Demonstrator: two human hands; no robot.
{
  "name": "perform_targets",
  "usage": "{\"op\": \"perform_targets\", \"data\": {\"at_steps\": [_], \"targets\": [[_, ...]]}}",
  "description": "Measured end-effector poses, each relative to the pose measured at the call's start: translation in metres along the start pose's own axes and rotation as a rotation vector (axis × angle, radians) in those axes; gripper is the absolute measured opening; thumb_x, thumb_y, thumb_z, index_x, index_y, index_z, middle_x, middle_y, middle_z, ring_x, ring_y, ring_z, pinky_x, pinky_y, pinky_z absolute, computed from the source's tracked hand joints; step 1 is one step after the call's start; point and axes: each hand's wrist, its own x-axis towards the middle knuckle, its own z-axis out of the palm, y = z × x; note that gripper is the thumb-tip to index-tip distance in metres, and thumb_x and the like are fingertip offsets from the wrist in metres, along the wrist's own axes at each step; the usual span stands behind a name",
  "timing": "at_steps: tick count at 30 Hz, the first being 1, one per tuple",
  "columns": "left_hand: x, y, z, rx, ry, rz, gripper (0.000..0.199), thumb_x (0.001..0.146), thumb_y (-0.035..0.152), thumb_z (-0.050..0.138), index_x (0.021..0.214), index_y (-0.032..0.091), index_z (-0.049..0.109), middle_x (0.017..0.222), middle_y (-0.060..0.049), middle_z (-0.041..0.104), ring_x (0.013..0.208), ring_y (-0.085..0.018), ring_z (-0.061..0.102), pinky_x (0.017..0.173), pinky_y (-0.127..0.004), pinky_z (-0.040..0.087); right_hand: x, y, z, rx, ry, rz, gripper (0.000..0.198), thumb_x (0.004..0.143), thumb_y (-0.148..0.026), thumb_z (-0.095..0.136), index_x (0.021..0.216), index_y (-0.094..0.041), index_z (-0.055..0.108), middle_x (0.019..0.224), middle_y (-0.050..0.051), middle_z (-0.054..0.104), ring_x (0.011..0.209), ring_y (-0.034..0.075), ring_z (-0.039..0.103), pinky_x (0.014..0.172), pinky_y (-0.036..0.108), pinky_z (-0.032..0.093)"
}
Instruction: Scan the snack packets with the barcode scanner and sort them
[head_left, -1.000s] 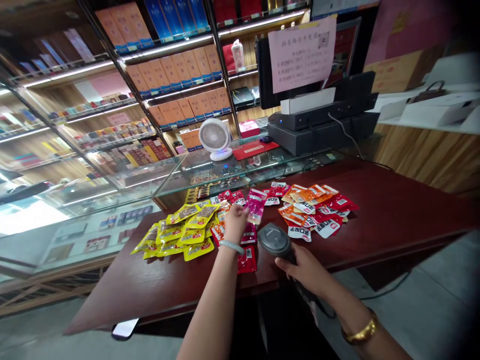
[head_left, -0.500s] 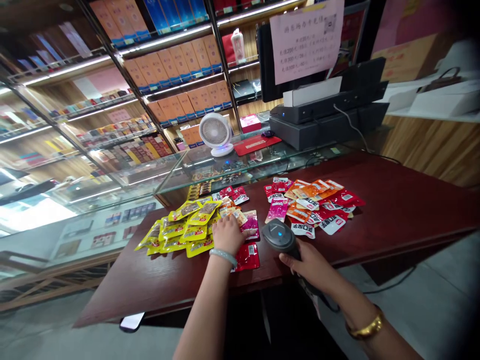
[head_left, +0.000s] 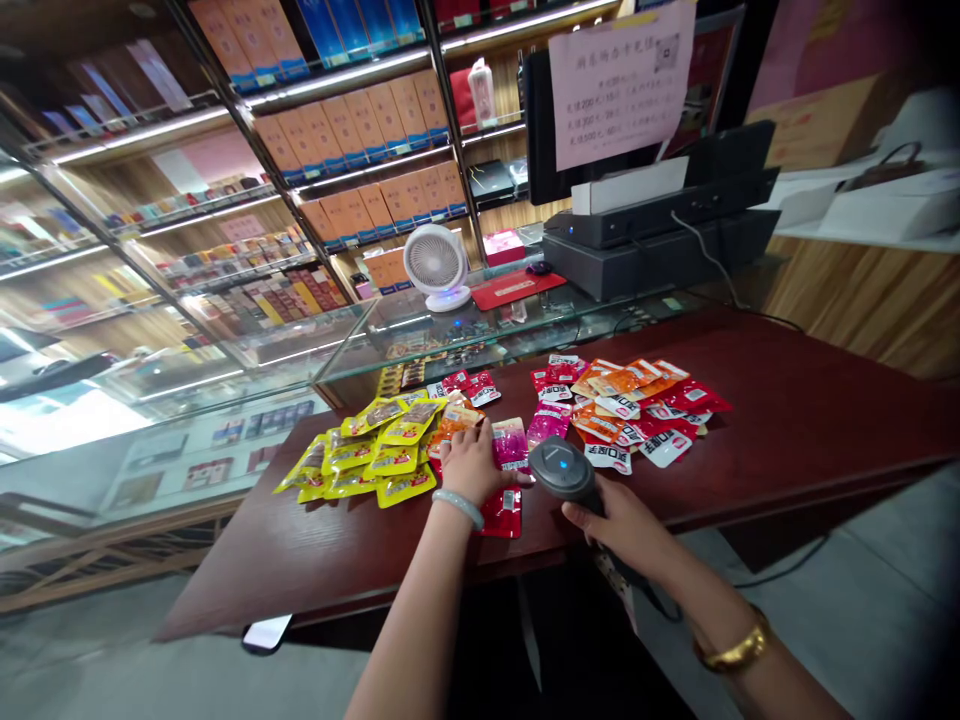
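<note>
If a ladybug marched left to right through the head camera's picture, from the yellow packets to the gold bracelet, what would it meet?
Yellow packets → left hand → grey scanner → right hand gripping that scanner → gold bracelet.

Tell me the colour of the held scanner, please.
The scanner is dark grey, best seen in the head view.

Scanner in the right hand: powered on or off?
On, as far as its light tells: a blue light glows on top of the scanner, gripped in the right hand.
</note>
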Motion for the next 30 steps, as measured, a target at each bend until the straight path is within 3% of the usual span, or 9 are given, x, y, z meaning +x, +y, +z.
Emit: {"op": "perform_targets", "data": {"at_steps": [3, 8, 16, 21, 30], "targets": [[0.005, -0.003, -0.002, -0.002, -0.043, -0.002, 0.093, 0.069, 0.073, 0.064, 0.143, 0.021, 0.046, 0.150, -0.018, 0.046, 0.135, -0.039, 0.038, 0.109, -0.055, 0.030, 0.000, -0.001, 0.000, -0.018, 0.001, 0.009, 0.048, 0.089, -0.055, 0.061, 0.115, -0.014, 0.065, 0.080, 0.008, 0.072, 0.063, 0.023, 0.063, 0.064, 0.033, 0.048], [0.009, 0.001, -0.003, 0.017, 0.000, -0.049, 0.070, 0.070, 0.069, 0.067, 0.117, 0.017, 0.061, 0.135, -0.018, 0.057, 0.128, -0.038, 0.046, 0.104, -0.051, 0.035, 0.003, -0.002, 0.001, -0.031, 0.008, -0.007, 0.046, 0.089, -0.053, 0.062, 0.112, -0.013, 0.066, 0.084, 0.010, 0.073, 0.070, 0.025, 0.066, 0.067, 0.034, 0.049], [0.004, 0.010, -0.001, -0.038, 0.025, -0.073, 0.038, 0.083, 0.046, 0.067, 0.107, 0.019, 0.055, 0.102, -0.011, 0.071, 0.104, -0.029, 0.064, 0.091, -0.040, 0.041, 0.010, -0.011, -0.001, -0.017, 0.039, -0.055, 0.041, 0.089, -0.054, 0.061, 0.105, -0.016, 0.066, 0.086, 0.009, 0.074, 0.075, 0.026, 0.068, 0.068, 0.034, 0.050], [0.004, 0.010, 0.003, -0.046, 0.043, -0.045, 0.032, 0.084, 0.041, 0.067, 0.104, 0.020, 0.054, 0.099, -0.009, 0.072, 0.103, -0.027, 0.066, 0.089, -0.038, 0.039, 0.014, -0.021, 0.000, 0.029, 0.009, -0.047, 0.037, 0.090, -0.055, 0.060, 0.099, -0.019, 0.062, 0.067, 0.002, 0.066, 0.060, 0.021, 0.063, 0.059, 0.030, 0.048], [0.005, 0.004, 0.007, -0.123, 0.068, -0.044, 0.032, 0.083, 0.044, 0.069, 0.100, 0.021, 0.054, 0.095, -0.005, 0.073, 0.102, -0.026, 0.066, 0.087, -0.035, 0.038, 0.021, -0.013, -0.001, 0.146, 0.052, 0.000, 0.041, 0.089, -0.062, 0.058, 0.086, -0.021, 0.055, 0.059, -0.003, 0.058, 0.051, 0.017, 0.059, 0.052, 0.027, 0.046]]}}
